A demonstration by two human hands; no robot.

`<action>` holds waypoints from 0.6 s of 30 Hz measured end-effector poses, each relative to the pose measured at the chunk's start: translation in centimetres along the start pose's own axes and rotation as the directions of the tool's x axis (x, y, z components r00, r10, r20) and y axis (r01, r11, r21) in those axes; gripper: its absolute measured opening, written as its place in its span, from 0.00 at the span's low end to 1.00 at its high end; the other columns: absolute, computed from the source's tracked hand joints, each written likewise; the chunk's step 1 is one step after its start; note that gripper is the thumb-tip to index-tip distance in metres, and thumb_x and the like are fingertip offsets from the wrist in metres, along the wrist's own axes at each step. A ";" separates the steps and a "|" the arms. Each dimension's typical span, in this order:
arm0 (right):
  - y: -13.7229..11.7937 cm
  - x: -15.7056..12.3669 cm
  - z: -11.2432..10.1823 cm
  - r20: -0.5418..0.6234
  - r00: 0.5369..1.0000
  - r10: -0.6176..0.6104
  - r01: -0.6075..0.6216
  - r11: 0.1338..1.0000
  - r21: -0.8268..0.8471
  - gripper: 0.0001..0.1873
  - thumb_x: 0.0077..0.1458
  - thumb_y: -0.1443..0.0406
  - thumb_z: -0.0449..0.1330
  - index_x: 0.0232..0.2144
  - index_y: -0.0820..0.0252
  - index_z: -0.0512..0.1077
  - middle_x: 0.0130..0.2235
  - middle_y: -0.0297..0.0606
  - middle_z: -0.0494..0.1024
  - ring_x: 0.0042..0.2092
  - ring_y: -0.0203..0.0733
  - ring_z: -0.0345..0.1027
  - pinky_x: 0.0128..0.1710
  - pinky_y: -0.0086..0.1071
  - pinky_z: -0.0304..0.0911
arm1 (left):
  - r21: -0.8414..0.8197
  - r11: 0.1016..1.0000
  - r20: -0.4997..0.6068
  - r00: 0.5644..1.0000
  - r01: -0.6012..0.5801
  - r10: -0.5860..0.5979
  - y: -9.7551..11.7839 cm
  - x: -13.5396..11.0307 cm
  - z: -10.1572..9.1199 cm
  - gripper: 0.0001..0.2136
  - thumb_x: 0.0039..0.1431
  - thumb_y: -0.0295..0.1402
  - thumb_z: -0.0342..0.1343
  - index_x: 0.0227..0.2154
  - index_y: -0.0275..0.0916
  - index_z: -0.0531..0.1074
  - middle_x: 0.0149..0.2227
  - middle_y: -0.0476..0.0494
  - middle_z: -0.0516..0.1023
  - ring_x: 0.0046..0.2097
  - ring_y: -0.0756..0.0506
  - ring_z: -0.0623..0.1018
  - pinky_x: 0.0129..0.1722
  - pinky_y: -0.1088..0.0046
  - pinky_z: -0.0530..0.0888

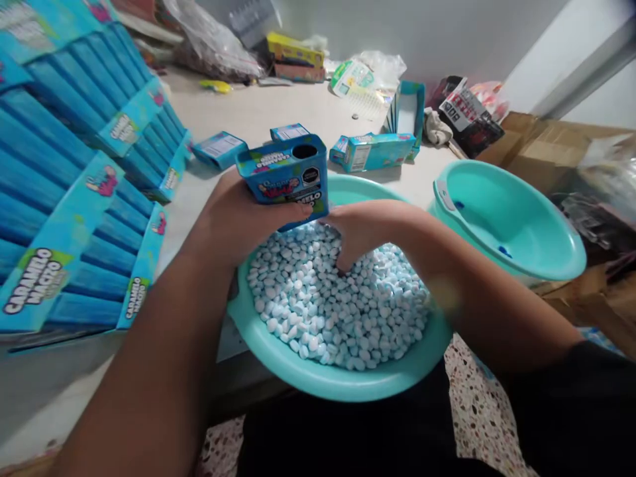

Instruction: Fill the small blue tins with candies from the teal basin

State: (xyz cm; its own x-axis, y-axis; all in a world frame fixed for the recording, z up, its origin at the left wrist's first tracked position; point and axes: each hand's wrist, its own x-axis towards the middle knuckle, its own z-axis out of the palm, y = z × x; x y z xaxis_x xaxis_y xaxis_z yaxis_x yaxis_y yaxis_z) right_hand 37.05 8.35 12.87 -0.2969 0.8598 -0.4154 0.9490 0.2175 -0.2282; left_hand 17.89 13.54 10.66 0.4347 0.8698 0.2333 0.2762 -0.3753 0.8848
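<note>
1. The small blue candy box [287, 180] is held tilted over the far rim of the near teal basin [318, 377], its round opening facing up and away; whether any candy is inside it cannot be told.
2. The left hand [238, 222] is wrapped around the box from below and behind, thumb across its lower front face.
3. The right hand [360, 232] sits just right of the box, nearly touching it, with fingers curled down into the heap of pale blue and white candies [338, 305]; they look narrowly cupped, but what they hold is hidden.
4. The basin is still heaped full, so by my judgement much filling remains.
5. On the tabletop [258, 109] beyond lie a few more small boxes [377, 151], some on their sides.
6. At left stand stacked blue display cartons [74, 172], which suggests a good share is already packed.
7. A second teal basin [507, 222] to the right is almost bare, only a couple of blue pieces in it.
</note>
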 end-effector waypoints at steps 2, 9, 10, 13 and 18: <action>0.1 0.3 -0.1 0.049 0.998 -0.035 0.035 0.999 0.001 0.49 0.35 0.57 0.72 0.61 0.58 0.66 0.51 0.43 0.77 0.47 0.53 0.72 0.43 0.38 0.67 | -0.009 1.000 -0.001 1.000 -0.002 0.002 -0.2 0.0 0.1 0.21 0.44 0.36 0.70 0.43 0.38 0.79 0.43 0.48 0.83 0.45 0.40 0.80 0.50 0.59 0.77; 1.0 1.1 0.1 0.083 0.996 -0.043 0.044 0.999 -0.008 0.36 0.37 0.55 0.71 0.51 0.61 0.75 0.41 0.44 0.80 0.38 0.51 0.73 0.33 0.36 0.65 | -0.126 0.992 -0.017 1.000 -0.012 0.010 -0.4 -0.1 0.4 0.18 0.42 0.37 0.71 0.39 0.40 0.81 0.39 0.47 0.84 0.44 0.38 0.80 0.49 0.61 0.77; 1.3 1.2 0.1 0.078 0.996 -0.044 0.044 0.999 0.003 0.34 0.39 0.55 0.70 0.49 0.61 0.76 0.40 0.44 0.80 0.37 0.49 0.73 0.32 0.36 0.64 | -0.132 0.991 -0.013 1.000 -0.007 0.005 -0.3 -0.2 0.4 0.18 0.42 0.37 0.71 0.38 0.40 0.81 0.39 0.46 0.84 0.44 0.38 0.80 0.49 0.60 0.76; 2.3 1.0 -0.3 0.045 0.999 -0.014 0.012 0.999 0.048 0.32 0.42 0.56 0.69 0.51 0.60 0.76 0.40 0.42 0.80 0.35 0.46 0.73 0.30 0.34 0.63 | -0.108 0.994 0.022 1.000 0.022 -0.020 -0.1 -0.2 0.3 0.17 0.42 0.36 0.70 0.39 0.41 0.81 0.40 0.45 0.84 0.45 0.37 0.80 0.51 0.60 0.75; 3.3 -0.3 -1.5 0.123 0.988 0.087 -0.123 0.940 0.318 0.31 0.45 0.56 0.67 0.52 0.56 0.73 0.25 0.32 0.76 0.23 0.38 0.69 0.23 0.30 0.62 | 0.002 0.999 0.046 0.998 0.038 -0.038 -0.1 0.0 0.4 0.18 0.42 0.37 0.70 0.39 0.42 0.81 0.40 0.44 0.83 0.45 0.35 0.80 0.48 0.60 0.75</action>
State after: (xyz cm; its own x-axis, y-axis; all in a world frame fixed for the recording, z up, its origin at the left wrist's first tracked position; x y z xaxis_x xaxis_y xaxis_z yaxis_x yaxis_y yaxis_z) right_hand 40.44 9.50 13.56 -0.2236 0.8119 -0.5393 0.8952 -0.0478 -0.4431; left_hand 18.25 13.46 10.38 0.4629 0.8678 0.1810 0.2940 -0.3429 0.8922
